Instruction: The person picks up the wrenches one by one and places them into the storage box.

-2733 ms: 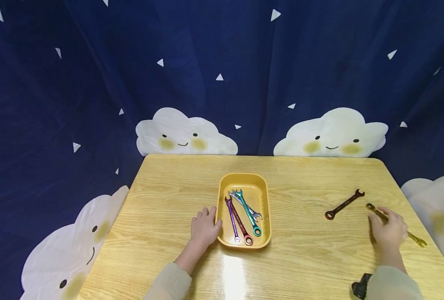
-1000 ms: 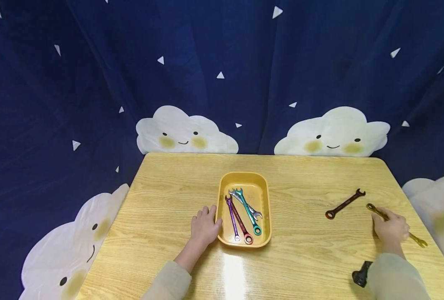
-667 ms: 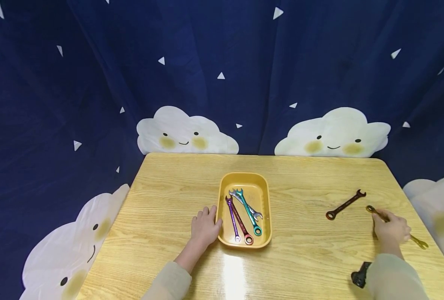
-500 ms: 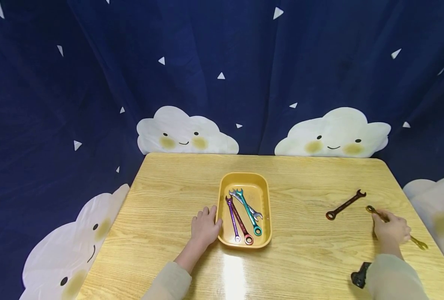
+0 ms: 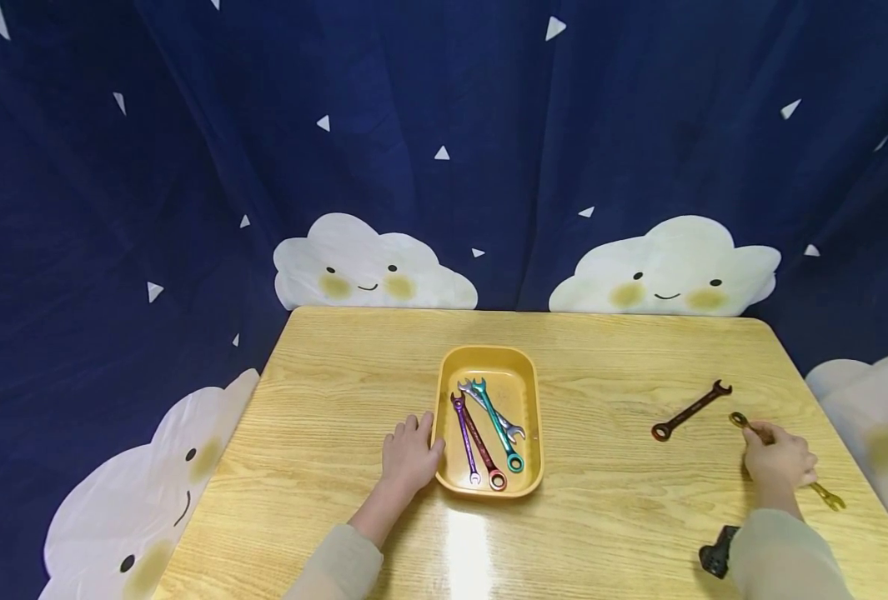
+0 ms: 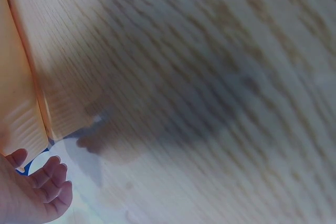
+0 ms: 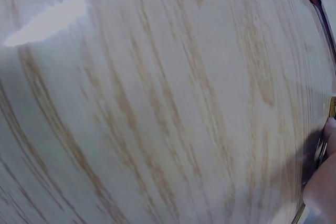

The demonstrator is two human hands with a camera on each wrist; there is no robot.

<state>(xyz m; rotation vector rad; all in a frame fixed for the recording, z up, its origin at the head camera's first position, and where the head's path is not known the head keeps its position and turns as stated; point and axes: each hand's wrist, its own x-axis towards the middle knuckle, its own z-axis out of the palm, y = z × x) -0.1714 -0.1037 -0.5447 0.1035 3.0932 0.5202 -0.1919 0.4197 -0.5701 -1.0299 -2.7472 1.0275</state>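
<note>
My right hand grips a gold combination wrench around its middle at the right side of the table. The wrench's ring end sticks out past the fingertips, its fork end past the other side of the hand; the middle is hidden. A dark red wrench lies to the left of this hand. My left hand rests against the left rim of a yellow tray, fingers relaxed. Inside the tray lie a purple wrench, a red one, a teal one and a silver one.
The wooden table has its far edge against a dark blue curtain printed with clouds and white triangles. A black wrist camera protrudes beside the right sleeve, close over the table.
The right hand, gripping the gold wrench, has shifted slightly left, and the wrench's fork end has swung a little toward the near edge. The left hand and tray have kept their place.
</note>
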